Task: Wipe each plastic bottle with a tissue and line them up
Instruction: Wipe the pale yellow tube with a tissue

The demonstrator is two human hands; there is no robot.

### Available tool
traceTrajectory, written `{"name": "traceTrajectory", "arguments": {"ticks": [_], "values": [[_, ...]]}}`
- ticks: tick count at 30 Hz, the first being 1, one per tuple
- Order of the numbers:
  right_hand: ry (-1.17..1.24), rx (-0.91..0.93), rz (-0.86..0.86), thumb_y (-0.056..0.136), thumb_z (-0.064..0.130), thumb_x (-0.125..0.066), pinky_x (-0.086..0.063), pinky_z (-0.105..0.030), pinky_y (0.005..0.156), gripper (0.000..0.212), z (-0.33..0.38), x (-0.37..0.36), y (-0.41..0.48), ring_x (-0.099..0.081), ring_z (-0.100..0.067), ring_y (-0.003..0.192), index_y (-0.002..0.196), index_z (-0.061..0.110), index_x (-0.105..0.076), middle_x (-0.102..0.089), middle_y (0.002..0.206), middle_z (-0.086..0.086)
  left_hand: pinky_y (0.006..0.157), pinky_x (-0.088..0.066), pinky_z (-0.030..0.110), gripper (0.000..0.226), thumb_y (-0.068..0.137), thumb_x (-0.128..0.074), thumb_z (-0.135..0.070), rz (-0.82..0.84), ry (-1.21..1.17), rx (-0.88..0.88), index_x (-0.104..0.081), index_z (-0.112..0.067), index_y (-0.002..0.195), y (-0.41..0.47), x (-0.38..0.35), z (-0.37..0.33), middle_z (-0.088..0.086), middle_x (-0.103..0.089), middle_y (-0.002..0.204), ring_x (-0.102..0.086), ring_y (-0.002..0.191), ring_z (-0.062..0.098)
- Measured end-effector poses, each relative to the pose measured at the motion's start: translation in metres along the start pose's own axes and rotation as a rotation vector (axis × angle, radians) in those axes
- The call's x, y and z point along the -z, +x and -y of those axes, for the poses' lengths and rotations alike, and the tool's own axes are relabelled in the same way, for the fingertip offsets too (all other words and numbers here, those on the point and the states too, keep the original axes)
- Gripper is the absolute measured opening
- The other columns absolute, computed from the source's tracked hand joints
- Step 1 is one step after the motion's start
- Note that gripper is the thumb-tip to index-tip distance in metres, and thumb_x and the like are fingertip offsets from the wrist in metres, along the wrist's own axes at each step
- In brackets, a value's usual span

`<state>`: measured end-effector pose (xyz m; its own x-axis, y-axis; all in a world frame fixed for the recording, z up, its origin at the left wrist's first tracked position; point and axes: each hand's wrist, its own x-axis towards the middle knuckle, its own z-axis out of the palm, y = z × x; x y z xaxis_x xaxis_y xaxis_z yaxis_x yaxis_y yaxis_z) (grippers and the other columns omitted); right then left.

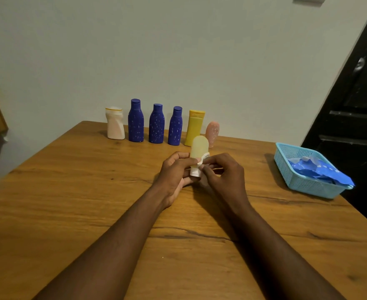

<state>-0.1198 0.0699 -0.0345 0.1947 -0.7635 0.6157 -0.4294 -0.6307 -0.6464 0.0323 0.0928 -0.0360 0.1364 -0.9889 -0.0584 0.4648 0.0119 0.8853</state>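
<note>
Wiping pale yellow tube (199,148) at frame centre: left hand (175,171) fingers curl round it for steadiness, right hand (222,174) fingers pinch tissue (202,160) against its lower body.

Both hands (199,172) hold a pale tube (198,151), tissue (202,159) pressed against it

A wooden table (70,202) meets a pale wall (178,50) beside a black door (355,109).

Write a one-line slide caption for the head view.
Left hand holds a pale tube, right hand wipes it with tissue; six bottles stand in line behind.
</note>
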Motion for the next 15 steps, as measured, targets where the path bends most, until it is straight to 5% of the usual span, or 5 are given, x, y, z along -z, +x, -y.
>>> {"name": "traceTrajectory", "arguments": {"ticks": [6,11,15], "values": [[-0.071,0.090,0.082,0.090,0.012,-0.072,-0.058,-0.028,0.083,0.028,0.0023,-0.0048,-0.0026,-0.063,-0.008,0.098,0.117,0.016,-0.071,-0.066,0.112,0.002,0.081,-0.062,0.046,0.035,0.090,-0.072,-0.003,-0.040,-0.081,0.008,-0.059,-0.005,0.122,-0.0002,0.0009,-0.0019,0.020,-0.074,0.110,-0.076,0.097,0.030],[-0.092,0.072,0.229,0.087,0.009,-0.073,-0.060,-0.034,0.083,0.026,0.0047,-0.0021,-0.0044,-0.064,-0.010,0.093,0.112,0.015,-0.074,-0.068,0.106,0.001,0.078,-0.062,0.042,0.035,0.089,-0.073,-0.004,-0.098,-0.128,0.005,-0.056,-0.007,0.120,0.0013,0.0036,-0.0037,0.023,-0.069,0.114,-0.077,0.093,0.030],[-0.141,0.033,0.139,0.086,0.011,-0.072,-0.059,-0.037,0.082,0.022,0.0030,0.0009,-0.0016,-0.062,-0.011,0.091,0.108,0.016,-0.075,-0.068,0.104,0.001,0.086,-0.062,0.050,0.036,0.088,-0.074,-0.002,-0.079,-0.121,0.019,-0.056,-0.006,0.119,0.0004,0.0010,-0.0024,0.024,-0.071,0.113,-0.076,0.096,0.033]]}}
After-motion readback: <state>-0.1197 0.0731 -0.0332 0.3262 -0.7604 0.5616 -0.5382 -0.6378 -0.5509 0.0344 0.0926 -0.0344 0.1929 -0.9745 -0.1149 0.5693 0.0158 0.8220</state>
